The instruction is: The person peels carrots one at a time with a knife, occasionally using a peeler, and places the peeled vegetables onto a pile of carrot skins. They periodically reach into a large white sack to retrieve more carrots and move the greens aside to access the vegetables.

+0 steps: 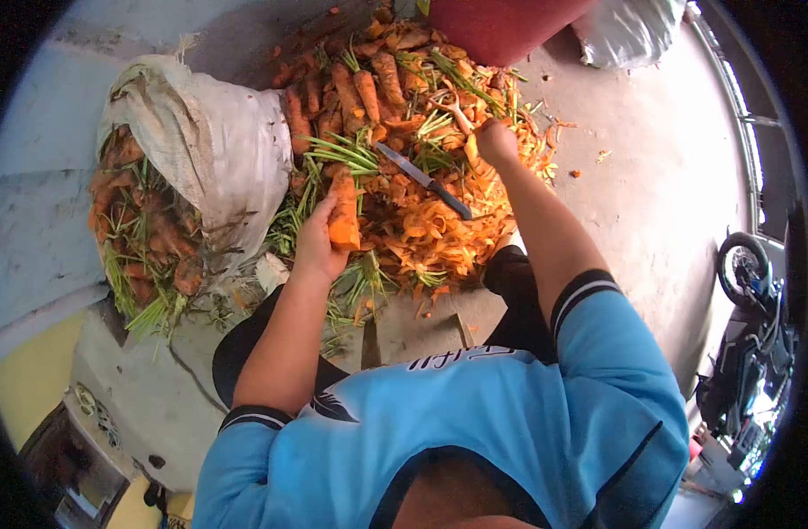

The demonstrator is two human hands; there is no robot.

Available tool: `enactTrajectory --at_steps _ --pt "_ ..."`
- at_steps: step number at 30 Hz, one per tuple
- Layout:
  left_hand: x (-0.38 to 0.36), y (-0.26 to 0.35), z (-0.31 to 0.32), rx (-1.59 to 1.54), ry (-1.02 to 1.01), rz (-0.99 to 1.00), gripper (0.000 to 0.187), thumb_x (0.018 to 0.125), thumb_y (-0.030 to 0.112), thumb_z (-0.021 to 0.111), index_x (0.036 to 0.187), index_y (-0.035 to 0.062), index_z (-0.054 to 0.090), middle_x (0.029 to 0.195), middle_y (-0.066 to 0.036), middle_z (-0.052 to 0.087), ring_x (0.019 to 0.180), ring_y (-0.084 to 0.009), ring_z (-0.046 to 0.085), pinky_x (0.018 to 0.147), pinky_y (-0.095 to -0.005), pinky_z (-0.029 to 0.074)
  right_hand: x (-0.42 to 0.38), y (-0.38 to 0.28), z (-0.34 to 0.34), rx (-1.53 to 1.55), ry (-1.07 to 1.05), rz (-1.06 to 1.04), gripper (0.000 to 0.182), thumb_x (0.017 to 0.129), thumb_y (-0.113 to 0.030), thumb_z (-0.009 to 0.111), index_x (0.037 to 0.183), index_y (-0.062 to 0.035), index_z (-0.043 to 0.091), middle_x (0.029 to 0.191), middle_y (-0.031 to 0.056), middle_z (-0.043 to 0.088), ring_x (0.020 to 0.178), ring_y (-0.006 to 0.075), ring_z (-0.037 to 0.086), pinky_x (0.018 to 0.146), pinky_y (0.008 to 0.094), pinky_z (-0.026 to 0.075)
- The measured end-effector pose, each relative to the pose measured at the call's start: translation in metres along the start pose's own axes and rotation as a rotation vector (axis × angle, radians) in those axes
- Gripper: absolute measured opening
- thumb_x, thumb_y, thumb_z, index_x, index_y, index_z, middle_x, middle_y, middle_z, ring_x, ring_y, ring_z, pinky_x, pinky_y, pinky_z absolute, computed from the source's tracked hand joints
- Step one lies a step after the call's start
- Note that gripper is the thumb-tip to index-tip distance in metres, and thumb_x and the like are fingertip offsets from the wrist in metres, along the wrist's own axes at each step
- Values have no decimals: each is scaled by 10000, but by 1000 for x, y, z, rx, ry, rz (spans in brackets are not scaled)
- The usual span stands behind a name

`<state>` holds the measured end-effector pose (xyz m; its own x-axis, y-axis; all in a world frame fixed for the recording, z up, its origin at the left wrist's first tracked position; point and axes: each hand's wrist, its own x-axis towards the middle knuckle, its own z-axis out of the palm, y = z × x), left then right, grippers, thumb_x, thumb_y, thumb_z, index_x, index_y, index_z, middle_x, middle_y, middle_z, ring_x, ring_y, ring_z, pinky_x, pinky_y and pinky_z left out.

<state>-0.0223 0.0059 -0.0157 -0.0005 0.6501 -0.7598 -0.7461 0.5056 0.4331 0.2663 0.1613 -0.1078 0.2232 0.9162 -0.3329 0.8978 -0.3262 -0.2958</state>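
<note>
My left hand (319,236) is wrapped round a thick carrot (344,212), whose lower end is cut flat and bright orange. At the edge of the pile, my right hand (496,143) is closed on the handle of what looks like a Y-shaped peeler (457,113), its forked head pointing up and left. The two hands are well apart. Between them a knife (421,179) with a black handle lies on the heap, blade toward the upper left. Beneath it spreads a mound of orange peelings (430,234). Unpeeled carrots (346,93) with green stalks are piled beyond.
A white woven sack (232,145) lies on its side at the left, carrots (148,225) showing in its mouth. A red container (501,26) stands at the far side, near a whitish bag (629,33). A motorcycle (748,344) is parked at the right.
</note>
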Motion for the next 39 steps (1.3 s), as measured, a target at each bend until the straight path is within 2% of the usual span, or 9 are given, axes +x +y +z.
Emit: enactTrajectory --at_steps 4,6,11,14,17,21,27,33,39 --pt "-2 0 -2 -7 -30 -74 308 856 249 480 1108 72 476 936 -40 535 810 -169 534 680 -299 440 29 1 23 -202 -63 -157 251 811 -172 427 1019 -64 518 961 190 573 886 345 556 733 428 444" --pt "-1 -1 -11 -7 -50 -111 297 855 261 477 1085 74 485 887 -52 543 761 -181 544 644 -311 451 41 3 33 -310 -326 -222 397 844 -338 461 1131 -63 467 1097 152 529 978 287 535 770 383 458" --pt "-1 -1 -16 -42 -135 -235 299 856 261 456 1079 63 485 849 -60 548 720 -181 547 600 -306 454 51 -20 56 -152 -210 230 370 896 -298 354 1233 -150 389 1043 126 565 956 258 554 814 462 424" --pt "5 -10 -20 -71 -121 -201 391 849 315 411 1117 31 441 851 -105 548 706 -230 543 620 -323 456 45 -24 36 -236 -92 27 273 844 -207 466 1057 -48 528 902 123 609 819 233 605 655 375 498" --pt "2 -11 -15 -61 -84 -191 370 860 299 412 1110 30 448 863 -114 553 721 -240 545 634 -339 456 34 -27 9 -717 -288 -484 346 814 -148 493 1128 -14 436 801 176 587 754 265 611 594 364 488" --pt "-7 -4 -6 -76 -156 -195 348 863 292 422 1102 41 460 868 -121 557 716 -241 544 626 -343 451 37 10 15 -293 -277 -133 205 788 -81 463 971 8 482 768 184 568 673 275 594 539 388 450" --pt "-26 3 6 -44 -190 -214 353 857 326 427 1090 64 475 860 -115 548 723 -219 529 600 -324 438 -51 -12 -48 442 -351 -46 255 833 -191 410 1023 -34 474 829 113 546 658 223 504 522 325 403" --pt "-52 8 9 -31 -226 -213 368 855 348 413 1063 56 495 855 -99 551 703 -206 533 583 -319 445 -171 -64 -88 225 -300 -790 353 777 -169 609 1089 -43 501 890 113 579 826 188 562 725 317 444" --pt "-73 8 9 50 -293 -242 355 843 323 423 1023 32 517 836 -109 577 683 -215 563 552 -331 475 -188 -72 -87 574 -677 -649 304 820 -181 562 1068 -13 508 912 104 570 884 180 527 777 304 418"
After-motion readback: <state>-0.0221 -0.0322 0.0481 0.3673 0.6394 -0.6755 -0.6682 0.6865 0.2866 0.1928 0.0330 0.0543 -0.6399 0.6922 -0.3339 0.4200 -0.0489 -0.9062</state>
